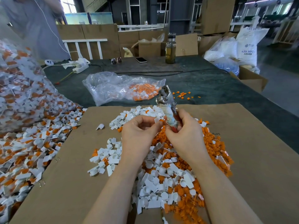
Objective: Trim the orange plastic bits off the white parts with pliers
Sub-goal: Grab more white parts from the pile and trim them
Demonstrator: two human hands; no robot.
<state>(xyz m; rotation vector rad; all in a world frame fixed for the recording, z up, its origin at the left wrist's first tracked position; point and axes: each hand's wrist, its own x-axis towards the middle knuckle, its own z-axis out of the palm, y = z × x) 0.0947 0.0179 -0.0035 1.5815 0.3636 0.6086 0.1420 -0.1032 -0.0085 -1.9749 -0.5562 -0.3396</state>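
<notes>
Cardboard sheet [242,159] spread with heaps of white parts [111,157] and orange bits [215,152], too many to count. Two hands above it: left hand [139,133] pinching one white part with orange bit [157,120] at curled fingertips; right hand [184,131] wrapped round one pair of pliers [167,101], metal head upward. Two plastic bags [113,88] beyond.

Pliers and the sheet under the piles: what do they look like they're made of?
Silver-headed pliers: shiny bare metal, by the glints; handles wrapped in what looks like worn tape or cloth, red showing beneath. Flat brown sheet: matte cardboard, with staples at its left edge.
</notes>
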